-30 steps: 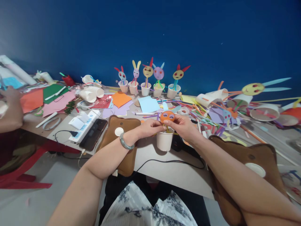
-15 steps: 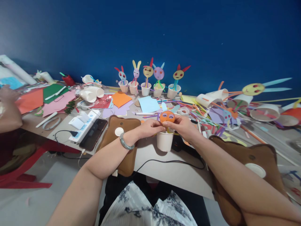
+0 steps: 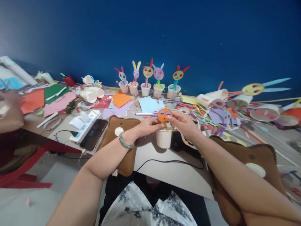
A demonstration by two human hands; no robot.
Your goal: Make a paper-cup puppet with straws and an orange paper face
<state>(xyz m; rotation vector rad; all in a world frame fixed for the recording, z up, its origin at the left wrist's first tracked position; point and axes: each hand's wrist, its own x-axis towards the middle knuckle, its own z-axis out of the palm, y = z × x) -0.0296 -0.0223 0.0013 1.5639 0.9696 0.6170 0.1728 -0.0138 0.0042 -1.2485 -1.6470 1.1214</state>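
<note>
A round orange paper face (image 3: pixel 164 115) with drawn eyes and pale blue ears stands over a white paper cup (image 3: pixel 164 139) in front of me. My right hand (image 3: pixel 183 124) pinches the face at its right side, thumb on the front. At the cup's left rim, my left hand (image 3: pixel 151 126) has its fingers closed near the stem under the face; what exactly they hold is hidden. The cup rests upright on the table close to the front edge. A yellow stem shows between the face and the cup.
Several finished paper-face cups (image 3: pixel 146 90) line the blue wall. Brown plush pads (image 3: pixel 127 146) lie to either side. On the left are a phone (image 3: pixel 94 134), a power strip (image 3: pixel 86 125) and coloured paper (image 3: pixel 56 103). Paper strips and tipped cups (image 3: pixel 213 96) clutter the right. Another person's arm (image 3: pixel 10 110) is far left.
The orange face has shifted slightly left and turned a little. My right hand has moved up from the stem area onto the face's right side. The other person's hand has moved.
</note>
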